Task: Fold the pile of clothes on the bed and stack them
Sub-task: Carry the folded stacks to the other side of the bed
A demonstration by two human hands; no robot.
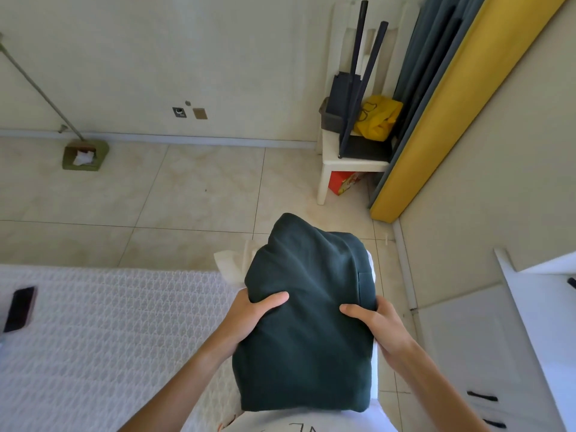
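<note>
Folded dark green cotton garment point(307, 322) is held up in front of the person's torso, over the right end of the bed and the tiled floor point(187, 194) beyond it. Left hand point(252, 316) grips its left edge, thumb on top, fingers tucked under the fabric. Right hand point(374, 325) grips the right edge the same way, thumb pressed on the top face. A strip of white cloth point(374, 353) shows along the garment's right side under the right hand (cannot tell if it's a second garment or part of the same bundle).

White bed with waffle-textured cover point(109, 338) fills the lower left. A black phone point(20, 308) lies flat near its left edge, well apart from the hands. At the bed's far right corner a piece of cream folded fabric point(230, 266) sits just beside the garment.

Background: white plastic chair point(352, 163) against the wall, carrying a black folded stand point(352, 98) and a yellow plastic bag point(378, 116); red box point(346, 182) under it. Yellow-edged panel point(452, 113) leans to the right. Green mop head point(84, 155) on the floor at left. White cabinet with black handles point(486, 353) at right.
</note>
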